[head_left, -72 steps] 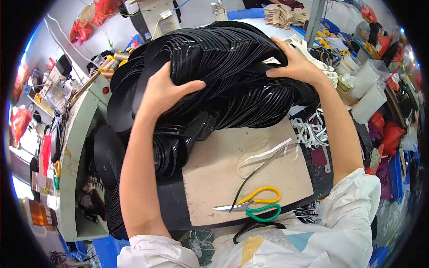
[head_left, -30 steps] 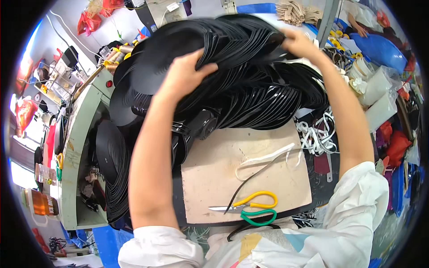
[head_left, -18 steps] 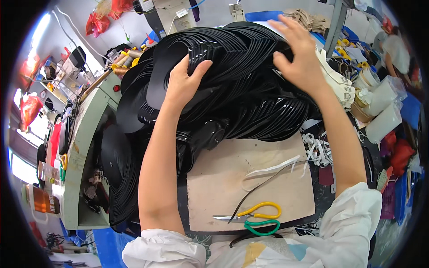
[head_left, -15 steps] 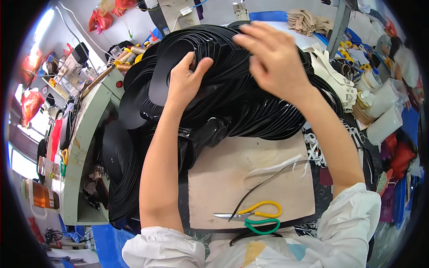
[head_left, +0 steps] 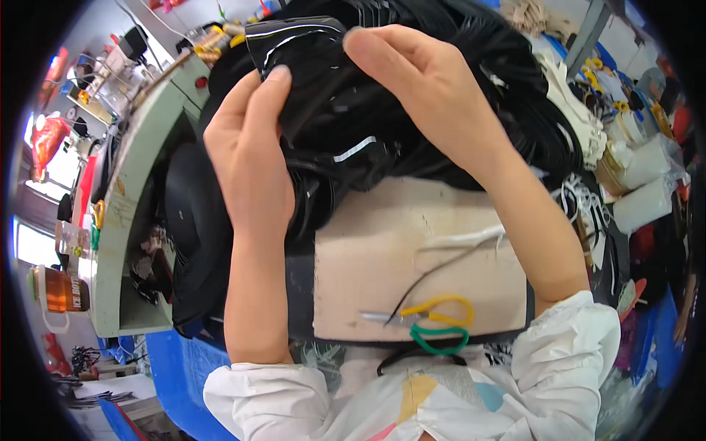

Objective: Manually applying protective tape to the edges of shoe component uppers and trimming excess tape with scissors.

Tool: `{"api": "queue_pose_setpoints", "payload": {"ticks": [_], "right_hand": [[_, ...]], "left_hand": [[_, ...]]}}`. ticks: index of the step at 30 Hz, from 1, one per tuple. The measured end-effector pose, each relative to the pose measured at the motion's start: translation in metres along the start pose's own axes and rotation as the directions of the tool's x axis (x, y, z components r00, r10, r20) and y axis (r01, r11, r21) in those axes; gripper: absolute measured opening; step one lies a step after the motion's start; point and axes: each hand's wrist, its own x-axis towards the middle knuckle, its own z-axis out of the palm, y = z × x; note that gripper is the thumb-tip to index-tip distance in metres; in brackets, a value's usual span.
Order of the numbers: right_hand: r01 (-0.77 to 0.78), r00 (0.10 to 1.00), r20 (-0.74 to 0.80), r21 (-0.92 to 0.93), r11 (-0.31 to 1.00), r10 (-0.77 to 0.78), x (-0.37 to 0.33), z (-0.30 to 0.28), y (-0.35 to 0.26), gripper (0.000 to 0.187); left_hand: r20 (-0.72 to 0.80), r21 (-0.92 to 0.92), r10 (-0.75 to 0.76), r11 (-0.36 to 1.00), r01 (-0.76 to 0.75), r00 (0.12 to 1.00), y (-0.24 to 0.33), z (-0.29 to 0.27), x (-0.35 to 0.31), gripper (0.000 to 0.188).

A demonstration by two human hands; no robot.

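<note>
A glossy black sheet piece [head_left: 309, 55] with a straight, shiny upper edge is held up over the pile. My left hand [head_left: 254, 140] is closed on its left side, thumb on the near face. At its upper right corner the fingertips of my right hand [head_left: 426, 95] pinch the edge. Beneath and behind both hands lies a large pile of black curved pieces [head_left: 471, 95], stacked in layers. On a beige board [head_left: 353, 272] nearer to me rest scissors [head_left: 406, 317] with one yellow and one green handle, a thin dark cord [head_left: 434, 270] and a white strip [head_left: 467, 240].
More black layers [head_left: 193, 220] hang at the left, beside a pale green cabinet [head_left: 110, 257]. Cream-coloured strips [head_left: 573, 117] and plastic-wrapped white rolls [head_left: 647, 209] are on the right. Yellow thread spools [head_left: 213, 44] stand at the far left; a blue bin [head_left: 180, 389] is low down.
My right hand has come down from above the pile to the black piece's corner. My left hand has moved left and turned, lifting the piece. The whole view has shifted slightly.
</note>
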Motion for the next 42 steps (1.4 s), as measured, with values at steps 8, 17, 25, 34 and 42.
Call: {"api": "queue_pose_setpoints", "payload": {"ticks": [8,17,25,34,42], "right_hand": [[-0.597,0.783,0.450,0.354,0.720,0.429,-0.106,0.008,-0.021,0.016],[0.222,0.732,0.676,-0.347,0.911,0.079,-0.229,-0.014,0.027,0.016],[-0.300,0.892,0.295,-0.180,0.937,0.342,-0.192,-0.039,-0.018,0.017],[-0.771,0.630,0.370,0.195,0.606,0.683,-0.187,-0.017,-0.028,0.009],[-0.815,0.575,0.413,0.216,0.537,0.707,-0.185,-0.008,-0.023,0.015]], "left_hand": [[0.276,-0.266,-0.218,0.918,0.292,0.936,0.006,-0.071,-0.102,0.026],[0.038,0.380,-0.391,0.857,0.349,0.919,-0.001,-0.072,-0.171,0.008],[0.125,0.169,-0.568,0.820,0.547,0.813,-0.038,-0.057,-0.208,0.015],[0.239,-0.017,-0.618,0.769,0.639,0.749,-0.020,-0.048,-0.198,0.018],[0.291,0.026,-0.623,0.764,0.645,0.726,-0.019,-0.051,-0.198,0.006]]}}
